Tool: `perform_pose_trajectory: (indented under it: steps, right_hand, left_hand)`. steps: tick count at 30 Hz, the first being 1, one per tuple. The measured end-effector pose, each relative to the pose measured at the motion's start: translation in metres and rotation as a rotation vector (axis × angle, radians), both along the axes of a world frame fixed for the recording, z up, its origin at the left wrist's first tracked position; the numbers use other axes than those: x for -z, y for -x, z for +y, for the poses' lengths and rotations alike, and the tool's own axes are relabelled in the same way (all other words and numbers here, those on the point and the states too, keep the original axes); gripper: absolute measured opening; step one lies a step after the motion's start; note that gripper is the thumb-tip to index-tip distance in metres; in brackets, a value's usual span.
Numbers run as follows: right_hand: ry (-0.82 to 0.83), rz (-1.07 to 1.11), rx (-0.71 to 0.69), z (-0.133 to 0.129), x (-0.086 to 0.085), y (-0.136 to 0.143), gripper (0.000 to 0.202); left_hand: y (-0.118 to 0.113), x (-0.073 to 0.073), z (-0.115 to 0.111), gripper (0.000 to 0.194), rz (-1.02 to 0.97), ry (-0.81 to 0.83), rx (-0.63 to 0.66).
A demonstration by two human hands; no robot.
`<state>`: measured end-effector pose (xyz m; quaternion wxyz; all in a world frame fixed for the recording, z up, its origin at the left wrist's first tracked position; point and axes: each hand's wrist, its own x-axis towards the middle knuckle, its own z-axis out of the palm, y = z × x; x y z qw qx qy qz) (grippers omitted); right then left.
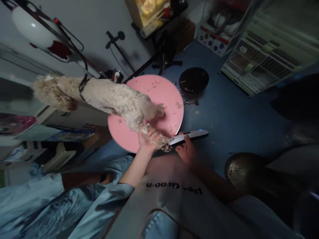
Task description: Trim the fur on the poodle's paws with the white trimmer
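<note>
A curly cream-coloured dog stands on a round pink grooming table, a dark loop around its neck and its head to the left. My left hand is wrapped round one of its legs, the paw sticking out past my fingers toward the right. In my right hand is a white and black hair clipper with a small blue light. The clipper's front end is at the paw; whether the blade touches the fur I cannot tell. Tufts of cut hair lie on the pink top.
A black round stool stands just beyond the table. Wire cages are at the upper right. A white and red dryer hangs at upper left. Beside me on the left is another person's arm in a blue sleeve.
</note>
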<state>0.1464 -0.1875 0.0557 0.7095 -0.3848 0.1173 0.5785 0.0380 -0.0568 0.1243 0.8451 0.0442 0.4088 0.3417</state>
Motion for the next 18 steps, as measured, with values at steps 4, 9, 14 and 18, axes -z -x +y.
perform_pose_trajectory:
  steps: [4, 9, 14, 18]
  right_hand:
    - [-0.025, -0.063, -0.031, 0.004, -0.003, 0.0, 0.05]
    - [-0.129, -0.079, -0.103, 0.014, -0.004, -0.005, 0.048]
    - [-0.126, -0.062, -0.111, 0.012, 0.005, -0.017, 0.04]
    - [-0.185, -0.201, -0.142, 0.009, 0.002, -0.015, 0.039]
  left_hand:
    - [-0.003, 0.0, -0.003, 0.051, 0.004, 0.014, -0.036]
    - [-0.006, 0.0, -0.002, 0.051, 0.012, 0.016, -0.077]
    - [-0.009, 0.001, -0.002, 0.05, 0.052, 0.011, -0.117]
    - [-0.009, 0.004, -0.005, 0.049, 0.053, 0.01, -0.132]
